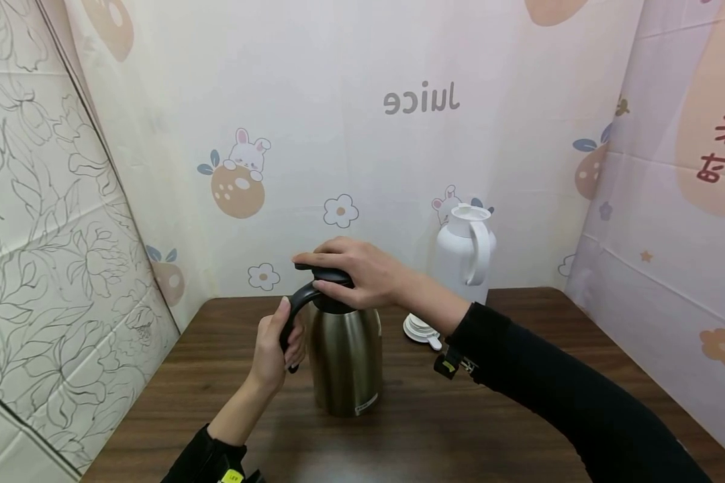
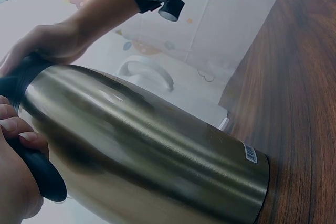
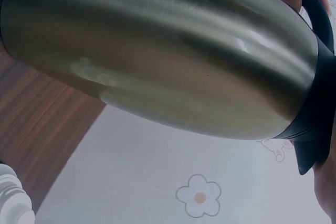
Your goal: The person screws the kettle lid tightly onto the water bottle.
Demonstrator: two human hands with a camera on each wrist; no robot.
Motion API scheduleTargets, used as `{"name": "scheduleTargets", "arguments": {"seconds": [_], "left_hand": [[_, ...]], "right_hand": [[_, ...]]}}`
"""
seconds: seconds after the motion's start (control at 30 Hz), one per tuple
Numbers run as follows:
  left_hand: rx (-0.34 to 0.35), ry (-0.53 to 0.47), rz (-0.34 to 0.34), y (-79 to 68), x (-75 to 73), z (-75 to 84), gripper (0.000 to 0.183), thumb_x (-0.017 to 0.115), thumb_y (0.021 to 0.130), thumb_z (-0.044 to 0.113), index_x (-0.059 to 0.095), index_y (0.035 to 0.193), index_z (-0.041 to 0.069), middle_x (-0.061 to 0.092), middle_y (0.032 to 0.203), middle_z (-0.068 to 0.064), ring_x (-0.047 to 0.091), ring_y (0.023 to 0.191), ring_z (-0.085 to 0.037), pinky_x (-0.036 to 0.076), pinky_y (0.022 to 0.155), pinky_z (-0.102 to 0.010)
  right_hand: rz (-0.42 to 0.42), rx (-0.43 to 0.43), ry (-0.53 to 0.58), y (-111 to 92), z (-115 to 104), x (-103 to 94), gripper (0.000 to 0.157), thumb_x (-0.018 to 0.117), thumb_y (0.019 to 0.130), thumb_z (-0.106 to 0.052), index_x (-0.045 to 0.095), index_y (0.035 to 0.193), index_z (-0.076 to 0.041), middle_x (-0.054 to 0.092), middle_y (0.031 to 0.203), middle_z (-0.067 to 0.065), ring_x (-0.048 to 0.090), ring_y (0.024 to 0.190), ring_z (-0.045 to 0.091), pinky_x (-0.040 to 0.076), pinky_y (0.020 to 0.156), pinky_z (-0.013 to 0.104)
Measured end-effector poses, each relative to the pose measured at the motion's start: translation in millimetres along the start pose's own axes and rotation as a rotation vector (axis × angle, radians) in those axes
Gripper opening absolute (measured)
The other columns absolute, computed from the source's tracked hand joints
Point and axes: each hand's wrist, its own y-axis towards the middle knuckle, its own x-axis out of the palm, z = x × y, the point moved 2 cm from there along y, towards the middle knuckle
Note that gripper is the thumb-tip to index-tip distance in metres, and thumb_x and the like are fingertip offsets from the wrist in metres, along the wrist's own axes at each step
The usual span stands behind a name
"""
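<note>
Bronze-coloured metal flask (image 1: pixel 346 362) stands upright on brown wooden table (image 1: pixel 217 362), left hand (image 1: pixel 274 349) curled round its black loop handle (image 1: pixel 303 296), right hand (image 1: pixel 368 272) gripping its black plastic lid (image 1: pixel 333 276); a slackened left grip could let it swivel.

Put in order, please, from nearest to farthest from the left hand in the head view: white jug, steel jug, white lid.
From the left hand:
1. Steel jug, held by its handle.
2. White lid, right of the steel jug.
3. White jug, farther back, behind the lid.
</note>
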Motion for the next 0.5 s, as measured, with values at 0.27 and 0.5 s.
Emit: {"name": "scheduleTargets", "arguments": {"seconds": [0.27, 0.5], "left_hand": [[-0.003, 0.007, 0.009, -0.6, 1.5, 1.1, 0.062, 0.029, 0.109, 0.038, 0.027, 0.061, -0.002, 0.031, 0.042, 0.008, 0.022, 0.030, -0.013, 0.010, 0.028, -0.042], [-0.003, 0.005, 0.014, -1.0, 1.4, 0.4, 0.062, 0.029, 0.109, 0.037, 0.027, 0.061, -0.003, 0.030, 0.041, 0.007, 0.022, 0.030, -0.013, 0.011, 0.028, -0.040]], "right_hand": [[-0.012, 0.052, -0.067, 1.3, -6.7, -2.0, 0.042, 0.055, 0.096, -0.037, 0.059, 0.137, -0.026, 0.066, 0.112, -0.002, 0.056, 0.100, 0.008, 0.052, 0.081, 0.030], [-0.051, 0.192, -0.158, 3.1, -14.4, -0.1, 0.044, 0.052, 0.096, -0.041, 0.059, 0.137, -0.028, 0.065, 0.110, -0.002, 0.056, 0.096, 0.010, 0.051, 0.077, 0.029]]}}
